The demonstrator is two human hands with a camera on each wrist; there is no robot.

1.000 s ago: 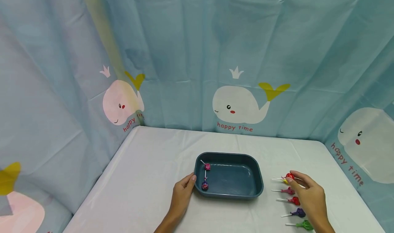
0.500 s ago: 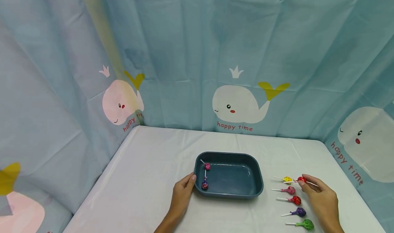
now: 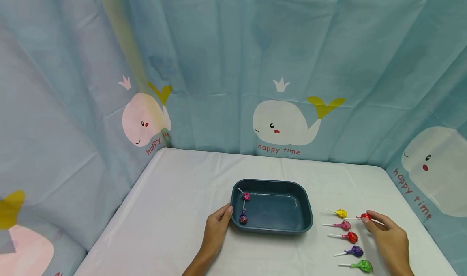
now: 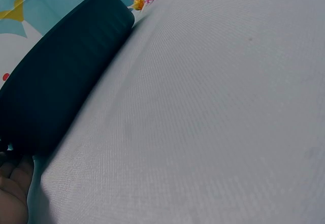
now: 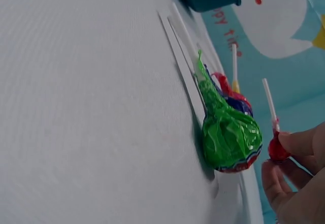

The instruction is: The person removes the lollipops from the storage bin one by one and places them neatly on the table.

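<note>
My right hand (image 3: 392, 239) pinches a red-wrapped lollipop (image 3: 366, 216) by its candy head, between thumb and fingers. Its white stick points left, and in the right wrist view the lollipop (image 5: 277, 145) is up off the table. On the table to its left lies a column of lollipops: yellow (image 3: 341, 213), pink (image 3: 345, 225), red (image 3: 352, 237), purple (image 3: 356, 251) and green (image 3: 364, 265). My left hand (image 3: 216, 229) holds the left end of a dark blue-green rectangular tray (image 3: 273, 230), thumb at the rim. Inside the tray, along its left, lie a pink lollipop (image 3: 246, 196) and a dark purple one (image 3: 243, 218).
A white cloth covers the table (image 3: 175, 187). Blue curtains (image 3: 211, 65) printed with whales hang behind and along both sides, right at the table's edges.
My right hand has lifted the red lollipop away from beside the yellow one and carried it to the right. The left hand and tray stay in place.
</note>
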